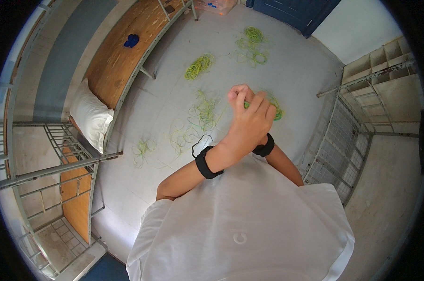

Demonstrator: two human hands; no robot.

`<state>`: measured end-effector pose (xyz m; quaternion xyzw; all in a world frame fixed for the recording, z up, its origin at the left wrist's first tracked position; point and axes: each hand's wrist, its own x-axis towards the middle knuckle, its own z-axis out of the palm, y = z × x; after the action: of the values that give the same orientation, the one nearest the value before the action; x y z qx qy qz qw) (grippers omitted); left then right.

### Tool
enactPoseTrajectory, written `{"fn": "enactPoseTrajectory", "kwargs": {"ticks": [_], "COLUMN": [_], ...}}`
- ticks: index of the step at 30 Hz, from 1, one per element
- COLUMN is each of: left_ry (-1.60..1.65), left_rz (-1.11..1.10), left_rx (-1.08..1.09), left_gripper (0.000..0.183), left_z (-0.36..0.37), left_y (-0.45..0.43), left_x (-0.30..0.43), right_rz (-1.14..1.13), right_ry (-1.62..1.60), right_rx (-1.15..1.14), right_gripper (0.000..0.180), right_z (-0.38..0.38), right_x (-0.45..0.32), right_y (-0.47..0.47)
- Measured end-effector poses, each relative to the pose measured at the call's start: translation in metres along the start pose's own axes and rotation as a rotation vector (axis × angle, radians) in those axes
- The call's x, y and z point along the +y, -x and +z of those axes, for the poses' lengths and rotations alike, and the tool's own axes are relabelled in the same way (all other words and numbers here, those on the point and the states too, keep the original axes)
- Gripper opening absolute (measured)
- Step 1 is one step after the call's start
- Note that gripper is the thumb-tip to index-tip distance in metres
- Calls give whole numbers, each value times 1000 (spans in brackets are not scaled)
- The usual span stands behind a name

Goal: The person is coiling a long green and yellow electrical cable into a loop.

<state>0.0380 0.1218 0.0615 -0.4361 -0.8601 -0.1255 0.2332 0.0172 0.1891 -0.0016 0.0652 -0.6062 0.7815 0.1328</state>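
Observation:
My left hand (256,112), with a black band on its wrist, is in front of my chest, its fingers curled over a green coil of thin line (278,108). Loops of the coil stick out to the right of the fingers, and a bit of green shows between the hands. My right hand (246,92) is mostly hidden behind the left; only some bent fingers show, and its grip is unclear. Beyond the hands on the grey floor lie a yellow-green coil (199,66) and another bundle (253,35). Loose tangled line (204,111) lies left of the hands.
A smaller tangle (142,149) lies further left on the floor (162,102). Metal bunk beds with a wooden bed board (108,61), a white pillow (89,117) and a blue cloth-like item (131,41) stand at left. A metal frame (338,140) and cubbyhole shelf (373,63) stand at right.

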Motion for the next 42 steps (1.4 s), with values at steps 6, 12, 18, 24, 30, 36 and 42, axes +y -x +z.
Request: {"fn": "enactPoseTrajectory", "kwargs": {"ticks": [6, 12, 18, 24, 30, 36, 42], "left_ry": [311, 420, 895, 678, 685, 820, 1160], "left_rz": [-58, -377, -491, -592, -146, -181, -798], "left_rx": [150, 225, -240, 242, 156, 161, 201], "left_gripper": [35, 31, 31, 46, 32, 16, 12], "left_z": [-17, 18, 28, 30, 44, 44, 15], "left_y": [6, 50, 74, 60, 58, 61, 42], "left_x": [-13, -51, -42, -33, -50, -51, -47], "right_rz": [87, 153, 292, 504, 510, 617, 463], "right_ry": [-248, -666, -1029, -1323, -1492, -1398, -945], "right_rx": [124, 186, 63, -216, -335, -43, -83], "right_gripper": [21, 29, 28, 25, 22, 41, 70], "right_z": [-15, -18, -27, -29, -13, -4, 16], "right_x": [5, -26, -27, -31, -37, -30, -36], "right_y": [-13, -27, -30, -27, -20, -18, -14]}}
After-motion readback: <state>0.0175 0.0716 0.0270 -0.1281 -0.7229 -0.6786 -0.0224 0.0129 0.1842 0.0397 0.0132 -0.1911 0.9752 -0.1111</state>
